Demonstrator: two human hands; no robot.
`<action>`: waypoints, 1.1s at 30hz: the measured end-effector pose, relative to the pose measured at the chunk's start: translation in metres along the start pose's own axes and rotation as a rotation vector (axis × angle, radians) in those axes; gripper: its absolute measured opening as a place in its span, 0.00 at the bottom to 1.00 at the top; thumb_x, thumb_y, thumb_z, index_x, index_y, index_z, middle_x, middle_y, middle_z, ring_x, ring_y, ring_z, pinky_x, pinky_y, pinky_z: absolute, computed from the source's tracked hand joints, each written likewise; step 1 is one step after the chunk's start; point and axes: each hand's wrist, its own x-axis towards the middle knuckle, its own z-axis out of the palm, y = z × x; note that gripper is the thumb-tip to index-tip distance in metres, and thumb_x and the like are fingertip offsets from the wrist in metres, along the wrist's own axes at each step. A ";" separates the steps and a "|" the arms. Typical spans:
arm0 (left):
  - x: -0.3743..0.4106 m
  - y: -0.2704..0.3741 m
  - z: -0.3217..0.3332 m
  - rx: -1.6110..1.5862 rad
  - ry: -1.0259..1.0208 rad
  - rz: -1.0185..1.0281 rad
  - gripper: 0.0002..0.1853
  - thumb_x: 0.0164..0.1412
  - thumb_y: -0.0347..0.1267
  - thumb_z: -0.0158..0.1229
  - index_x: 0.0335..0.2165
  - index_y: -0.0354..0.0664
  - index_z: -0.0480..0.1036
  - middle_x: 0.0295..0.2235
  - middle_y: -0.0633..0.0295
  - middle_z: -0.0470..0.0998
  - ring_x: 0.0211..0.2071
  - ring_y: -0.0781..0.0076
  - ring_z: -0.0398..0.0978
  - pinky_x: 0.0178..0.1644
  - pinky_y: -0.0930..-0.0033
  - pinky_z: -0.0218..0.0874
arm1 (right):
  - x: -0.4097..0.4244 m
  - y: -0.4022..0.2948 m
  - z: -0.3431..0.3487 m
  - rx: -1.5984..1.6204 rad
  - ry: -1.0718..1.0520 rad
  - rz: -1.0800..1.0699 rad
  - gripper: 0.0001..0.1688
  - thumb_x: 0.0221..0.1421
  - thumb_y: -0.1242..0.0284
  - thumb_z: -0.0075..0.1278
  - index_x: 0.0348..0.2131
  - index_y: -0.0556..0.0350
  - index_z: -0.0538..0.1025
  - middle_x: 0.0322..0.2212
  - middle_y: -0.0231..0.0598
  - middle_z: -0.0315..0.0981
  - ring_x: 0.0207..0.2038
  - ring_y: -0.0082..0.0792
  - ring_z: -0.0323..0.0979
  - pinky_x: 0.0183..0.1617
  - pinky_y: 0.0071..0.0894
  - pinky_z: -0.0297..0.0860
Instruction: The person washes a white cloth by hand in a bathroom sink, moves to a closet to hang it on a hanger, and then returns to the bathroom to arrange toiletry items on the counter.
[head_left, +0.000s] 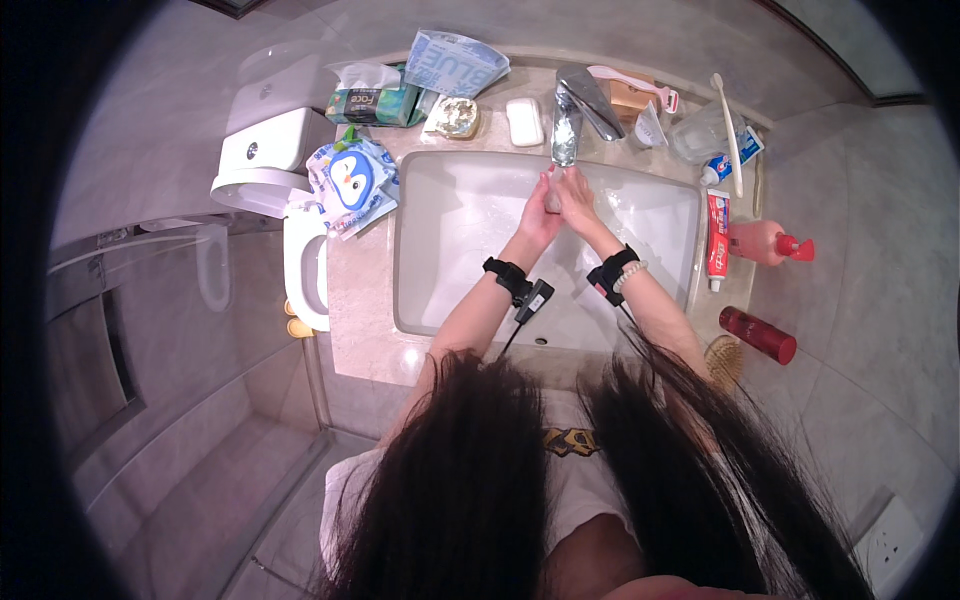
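Both my hands are under the spout of the chrome faucet (566, 127), over the white rectangular sink (465, 247). My left hand (541, 214) is turned partly palm up, with its fingers raised towards the spout. Against it lies my right hand (577, 199), back upward, its fingertips just below the spout. Something clear and shiny shows between the palms; whether it is water or a small clear object I cannot tell. A black strap with a small device is around each wrist, and a beaded band circles the right one.
Behind the sink are a soap bar (525, 122), a tissue pack (371, 103) and a pink razor (637, 84). Wet wipes (352, 184) lie left, near the toilet (292, 247). At right are toothpaste tubes, a toothbrush (726, 135), a pump bottle (761, 242) and a brush (724, 362).
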 end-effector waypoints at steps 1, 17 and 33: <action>0.001 0.003 0.003 0.073 0.031 0.010 0.17 0.60 0.34 0.41 0.48 0.45 0.59 0.44 0.62 0.67 0.44 0.65 0.66 0.47 0.62 0.59 | 0.002 0.005 0.008 0.222 0.104 0.048 0.29 0.55 0.51 0.33 0.42 0.57 0.65 0.38 0.44 0.65 0.37 0.42 0.66 0.46 0.40 0.59; 0.018 0.013 -0.003 0.691 0.299 0.282 0.21 0.59 0.40 0.37 0.32 0.31 0.67 0.20 0.56 0.72 0.18 0.67 0.71 0.24 0.70 0.63 | -0.015 -0.033 -0.040 1.621 -0.556 1.165 0.32 0.52 0.48 0.39 0.48 0.49 0.62 0.46 0.38 0.62 0.45 0.39 0.63 0.49 0.44 0.60; 0.002 0.008 -0.024 0.158 0.170 0.170 0.24 0.57 0.51 0.37 0.45 0.49 0.60 0.46 0.58 0.65 0.48 0.61 0.61 0.52 0.57 0.50 | -0.012 -0.029 0.009 1.295 -0.025 0.556 0.27 0.55 0.54 0.37 0.41 0.60 0.69 0.35 0.36 0.70 0.37 0.27 0.68 0.42 0.26 0.63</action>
